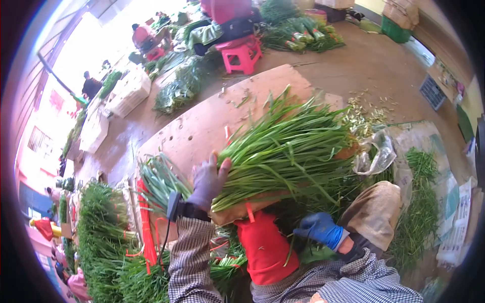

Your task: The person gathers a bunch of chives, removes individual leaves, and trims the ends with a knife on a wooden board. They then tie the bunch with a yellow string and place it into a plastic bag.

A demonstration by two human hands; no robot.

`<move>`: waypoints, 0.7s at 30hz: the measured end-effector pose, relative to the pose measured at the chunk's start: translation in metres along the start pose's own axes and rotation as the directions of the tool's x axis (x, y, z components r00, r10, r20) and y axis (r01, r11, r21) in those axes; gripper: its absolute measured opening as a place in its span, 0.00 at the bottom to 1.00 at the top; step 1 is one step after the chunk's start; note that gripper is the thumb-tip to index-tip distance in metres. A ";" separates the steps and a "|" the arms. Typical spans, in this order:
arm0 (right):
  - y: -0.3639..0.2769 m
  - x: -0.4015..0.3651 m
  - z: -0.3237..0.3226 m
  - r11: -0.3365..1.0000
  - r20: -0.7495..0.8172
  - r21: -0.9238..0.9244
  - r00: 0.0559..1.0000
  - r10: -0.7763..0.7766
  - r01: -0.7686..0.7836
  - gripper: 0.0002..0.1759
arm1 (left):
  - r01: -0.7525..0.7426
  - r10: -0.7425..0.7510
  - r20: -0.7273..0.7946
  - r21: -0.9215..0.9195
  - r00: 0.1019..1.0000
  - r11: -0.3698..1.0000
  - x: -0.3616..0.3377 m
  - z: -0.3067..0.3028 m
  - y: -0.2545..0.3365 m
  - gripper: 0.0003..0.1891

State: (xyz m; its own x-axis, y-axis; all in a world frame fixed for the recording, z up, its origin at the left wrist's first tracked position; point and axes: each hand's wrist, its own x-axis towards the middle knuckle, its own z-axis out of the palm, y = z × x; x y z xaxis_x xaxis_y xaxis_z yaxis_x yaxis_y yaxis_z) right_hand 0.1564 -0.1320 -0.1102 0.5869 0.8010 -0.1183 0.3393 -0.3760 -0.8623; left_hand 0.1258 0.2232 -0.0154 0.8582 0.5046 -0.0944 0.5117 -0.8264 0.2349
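Tabletop (202,126): a large tan board, bare at its far left part, scraps of green scattered on it. Across it lies the big bundle of green stalks (288,151), loose, root ends toward the person, leaf tips fanning to the far right. Tied bunches (101,227) are stacked at the lower left, and a red cloth (262,247) sits at the person's lap.

Left hand (208,179), grey-purple glove: fingers spread wide and flat against the near end of the bundle, pressing, not closed round it. Right hand (319,228), blue glove: low, under the tabletop edge among dark greens. Its fingers are curled, but it cannot be told whether they hold anything.

Step, as judged: evening up and steadying the stalk ends. The next move calls for a grip round the whole bundle, likely with both hands, since the stalks are loose. Red ties (146,227) lie near the left wrist.

Hidden or unclear: the right-hand fingertips, the underside of the bundle and the far people are blurred. The fisheye rim cuts off the corners.
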 end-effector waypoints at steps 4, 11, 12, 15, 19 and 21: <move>0.011 -0.010 -0.019 0.988 0.063 -0.096 0.989 0.131 -0.124 0.14 | -0.131 0.212 -0.323 0.253 0.922 0.958 -0.026 0.046 -0.010 0.36; 0.022 -0.035 -0.059 0.986 -0.236 -0.164 0.971 -0.034 -0.006 0.12 | 0.009 0.028 -0.136 0.267 0.990 0.964 -0.019 0.029 0.007 0.38; 0.020 -0.041 -0.068 0.989 -0.218 -0.137 0.976 0.020 -0.051 0.11 | -0.008 0.048 -0.139 0.271 0.989 0.962 -0.021 0.026 0.010 0.38; 0.019 -0.058 -0.084 0.992 -0.317 -0.114 0.948 0.009 -0.047 0.09 | -0.087 0.165 -0.257 0.290 0.952 0.953 -0.030 0.015 0.018 0.46; 0.024 -0.072 -0.087 0.999 -0.455 -0.045 0.890 -0.033 0.014 0.08 | -0.253 0.363 -0.162 0.466 0.918 0.848 -0.055 0.009 0.082 0.58; 0.023 -0.076 -0.088 0.999 -0.498 -0.019 0.866 -0.041 0.037 0.08 | -0.391 0.448 -0.027 0.442 0.894 0.807 -0.056 0.021 0.106 0.68</move>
State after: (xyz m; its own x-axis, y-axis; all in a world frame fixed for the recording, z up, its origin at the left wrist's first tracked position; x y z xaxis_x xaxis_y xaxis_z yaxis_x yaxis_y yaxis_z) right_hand 0.1845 -0.2428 -0.0779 0.8602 0.4778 0.1783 0.3747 -0.3551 -0.8564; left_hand 0.1323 0.1020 -0.0057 0.9951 0.0873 0.0469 0.0950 -0.9749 -0.2013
